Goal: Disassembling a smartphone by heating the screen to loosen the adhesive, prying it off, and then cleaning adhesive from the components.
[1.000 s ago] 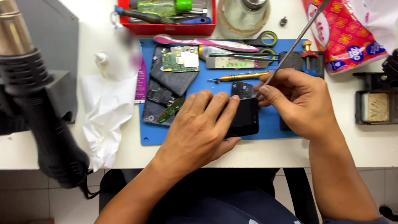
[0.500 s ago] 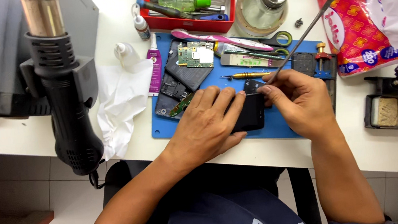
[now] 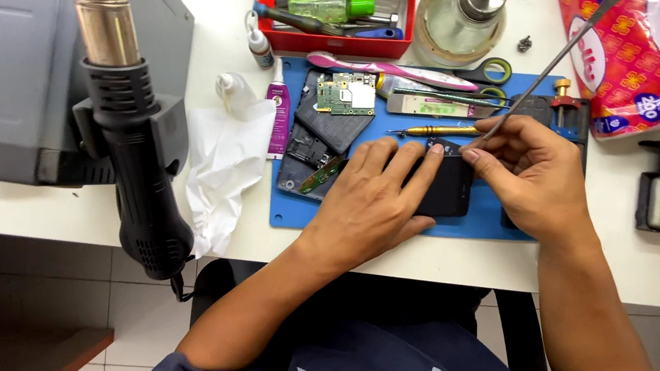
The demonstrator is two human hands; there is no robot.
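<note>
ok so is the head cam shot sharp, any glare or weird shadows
Head view: even, soft light, hands and phone sharp on the blue mat; mild glare on the white table up top; the hot-air gun looms large and slightly soft near the lens.
</note>
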